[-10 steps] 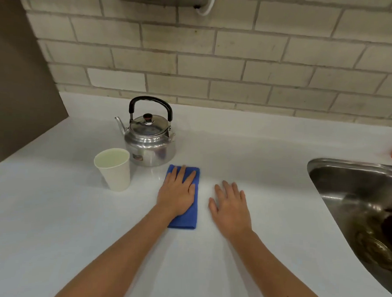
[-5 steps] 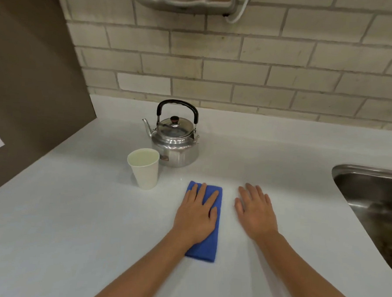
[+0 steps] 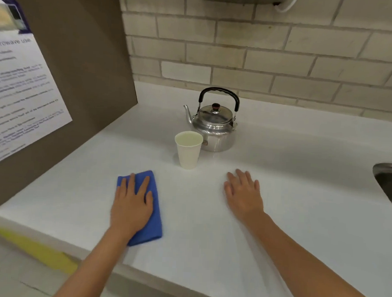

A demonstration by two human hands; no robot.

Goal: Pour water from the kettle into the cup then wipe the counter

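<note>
A steel kettle [image 3: 214, 129] with a black handle stands upright near the back of the white counter [image 3: 302, 176]. Just in front of it, to the left, stands a white paper cup [image 3: 188, 151] filled with water. My left hand [image 3: 132, 204] lies flat, fingers spread, pressing on a folded blue cloth [image 3: 155, 216] near the counter's front left. My right hand [image 3: 243, 194] rests flat and empty on the counter, to the right of the cup.
A brown side panel [image 3: 81, 74] with a printed notice [image 3: 18, 93] closes off the counter's left end. A steel sink [image 3: 391, 181] is set in at the right edge. A tiled wall [image 3: 286, 51] runs behind. The counter's front edge lies near my forearms.
My left hand has slid the blue cloth leftward and toward the front edge, away from the kettle and past the cup. The right hand stayed flat. The view has shifted left.
</note>
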